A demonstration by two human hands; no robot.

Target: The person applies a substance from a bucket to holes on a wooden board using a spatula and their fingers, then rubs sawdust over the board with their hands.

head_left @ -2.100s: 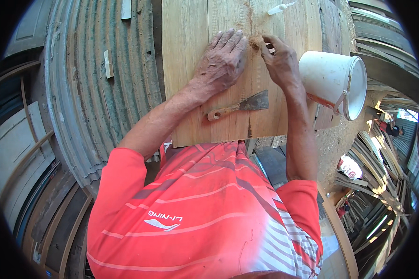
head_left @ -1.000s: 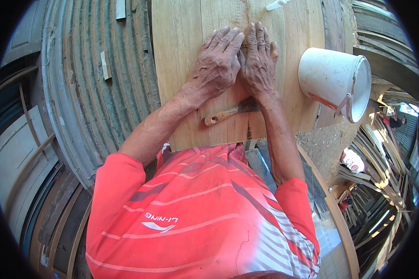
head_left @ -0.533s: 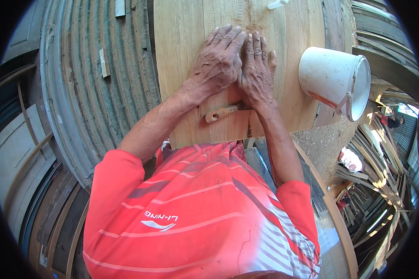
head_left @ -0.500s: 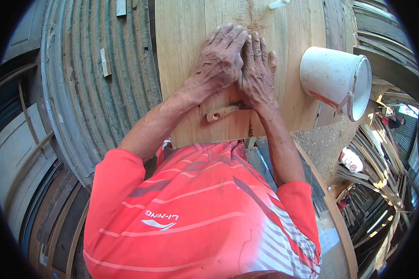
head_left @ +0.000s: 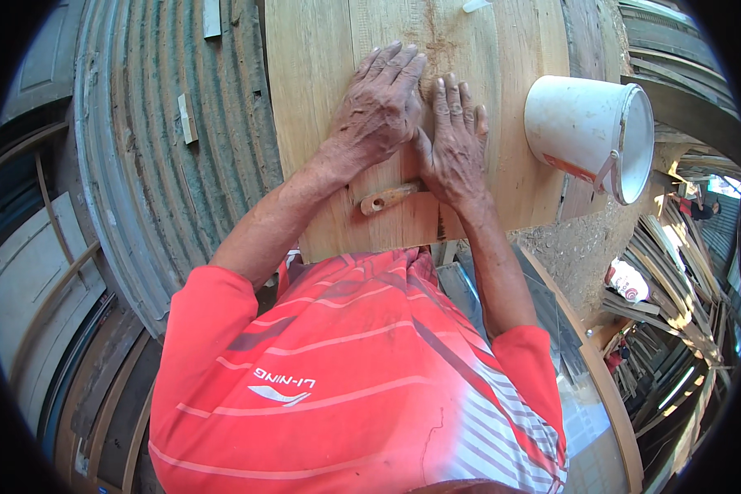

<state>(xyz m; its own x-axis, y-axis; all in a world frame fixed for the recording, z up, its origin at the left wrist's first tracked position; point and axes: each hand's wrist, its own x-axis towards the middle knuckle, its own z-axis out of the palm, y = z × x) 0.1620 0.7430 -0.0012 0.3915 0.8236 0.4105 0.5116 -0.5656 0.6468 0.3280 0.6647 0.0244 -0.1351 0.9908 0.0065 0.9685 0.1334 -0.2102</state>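
Note:
My left hand [head_left: 377,111] lies palm down on a broad pale wooden panel [head_left: 305,74], its fingers stretched forward and its thumb hidden. Whether anything is under that palm I cannot see. Just to its right, my right hand [head_left: 459,160] rests flat on the wood with the fingers apart. A chisel-like tool with a wooden handle [head_left: 387,200] lies near the panel's front edge; its far end is covered by my right hand. Reddish-brown dust [head_left: 441,45] is scattered on the boards beyond my fingertips.
A white plastic bucket [head_left: 576,132] lies on its side at the right of the panel. A small whitish object [head_left: 476,5] sits at the far edge. Corrugated metal sheeting [head_left: 165,165] spreads to the left with small wood offcuts [head_left: 187,119] on it. Timber [head_left: 667,255] is piled at right.
My hands have drawn apart: the right has come slightly nearer, and its fingertips now trail the left's. The whole view has shifted a little.

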